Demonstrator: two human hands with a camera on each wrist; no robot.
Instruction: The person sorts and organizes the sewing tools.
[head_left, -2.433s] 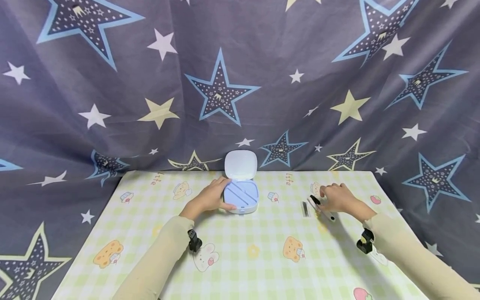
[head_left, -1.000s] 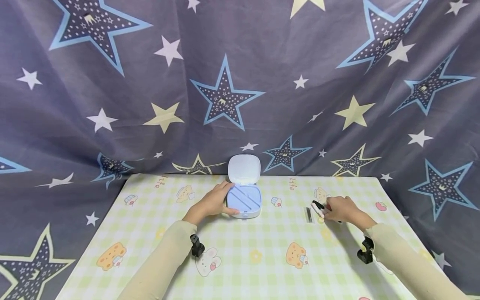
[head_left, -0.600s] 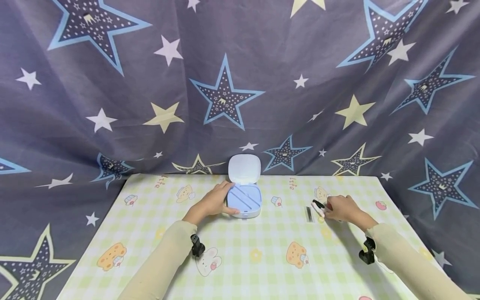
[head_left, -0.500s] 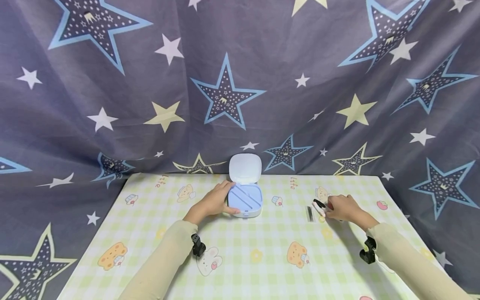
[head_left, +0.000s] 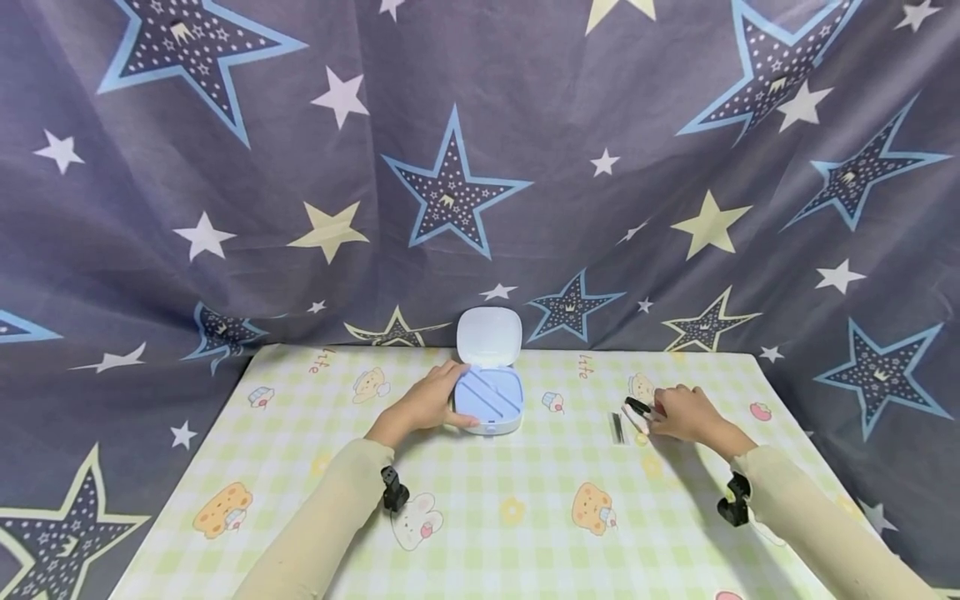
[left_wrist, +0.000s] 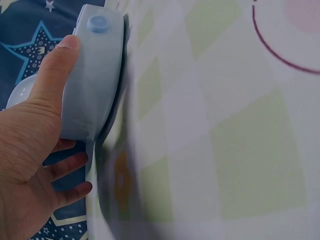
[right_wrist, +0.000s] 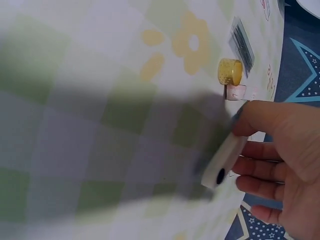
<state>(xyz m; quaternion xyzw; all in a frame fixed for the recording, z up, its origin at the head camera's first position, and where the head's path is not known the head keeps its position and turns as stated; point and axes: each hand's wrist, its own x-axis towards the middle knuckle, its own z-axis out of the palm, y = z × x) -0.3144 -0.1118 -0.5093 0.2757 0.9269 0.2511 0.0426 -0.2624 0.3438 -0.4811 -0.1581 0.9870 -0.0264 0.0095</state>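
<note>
My left hand (head_left: 431,398) holds a light blue plastic box (left_wrist: 92,75) by its left side, thumb along the front wall near a round button. The box's pale lid (head_left: 489,335) stands raised, and diagonal dividers cross the tray inside. Farther right, my right hand (head_left: 686,414) pinches a slim white tool (right_wrist: 225,160) with a black dot near one end; its exact kind is unclear, and fingers hide part of it. Close by are a black oval piece (head_left: 637,405), a small pink-and-white piece (right_wrist: 236,92), a yellow thimble (right_wrist: 230,71) and a clear sleeve of needles (right_wrist: 242,47).
A checked green-and-white cloth (head_left: 517,467) printed with cartoon figures covers the table. Behind its back edge hangs a dark star-patterned curtain (head_left: 555,225), close to the raised lid. Black wrist cameras (head_left: 393,489) sit on both sleeves.
Since the oldest frame, my right hand has come down over the white tool, covering its dotted end in the head view. My left hand stays on the box. The head view has shifted slightly.
</note>
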